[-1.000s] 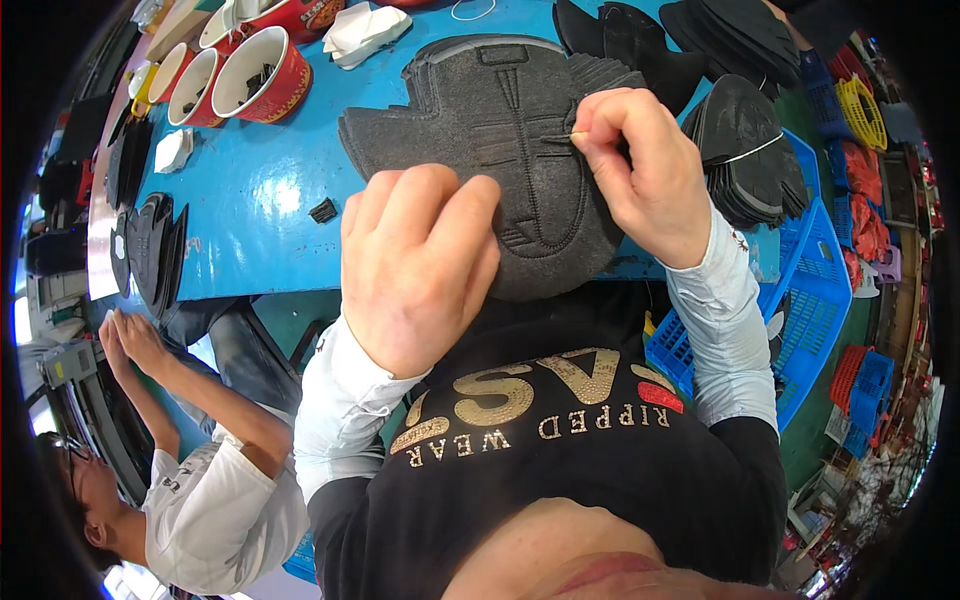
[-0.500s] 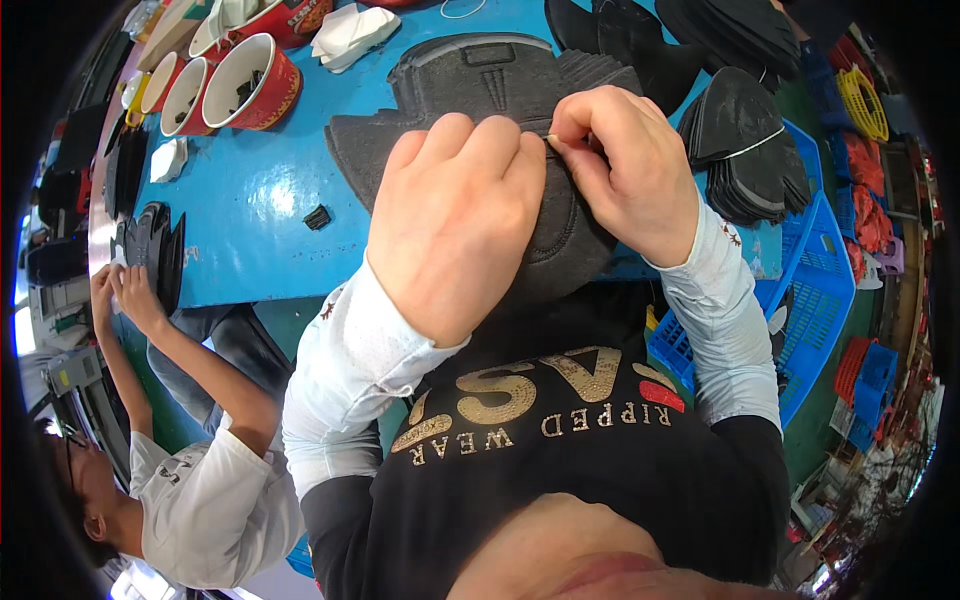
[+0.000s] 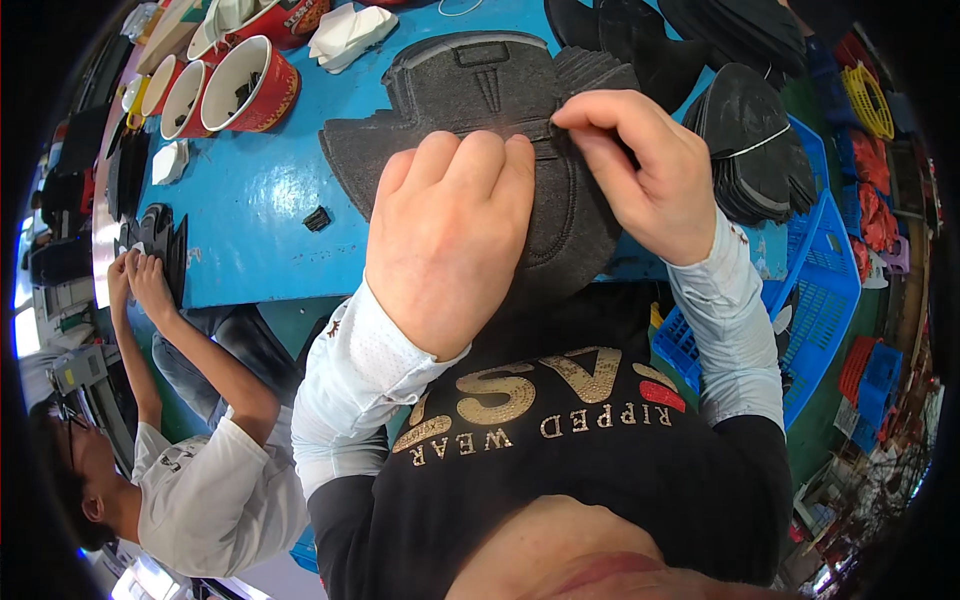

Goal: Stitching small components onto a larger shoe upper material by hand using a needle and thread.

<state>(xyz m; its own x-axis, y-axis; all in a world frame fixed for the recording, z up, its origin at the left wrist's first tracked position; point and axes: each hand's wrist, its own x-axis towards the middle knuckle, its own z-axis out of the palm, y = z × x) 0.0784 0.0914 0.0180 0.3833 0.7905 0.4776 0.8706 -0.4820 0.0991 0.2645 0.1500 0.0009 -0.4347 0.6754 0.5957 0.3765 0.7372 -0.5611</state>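
Observation:
A stack of dark grey moulded, felt-like pieces (image 3: 490, 85) lies at the table's front edge, with stitched-looking curves and a raised band across the middle. My left hand (image 3: 445, 235) rests on it, back up, with fingers bent together and their tips hidden underneath. Close by on the right, my right hand (image 3: 645, 175) brings thumb and forefinger near each other at the band's right end. Anything between those fingertips is too small to make out.
Black stacks bound with a white band (image 3: 755, 150) stand at the right, above a blue crate (image 3: 825, 290). Red and white paper tubs (image 3: 270, 95) and crumpled white paper (image 3: 350, 38) are at the back left. A co-worker (image 3: 210, 470) handles black pieces at far left.
My right hand has shifted slightly right, and its thumb and forefinger are less tightly pinched. A thin light strand at the fingertips no longer shows. My left hand has dropped slightly lower.

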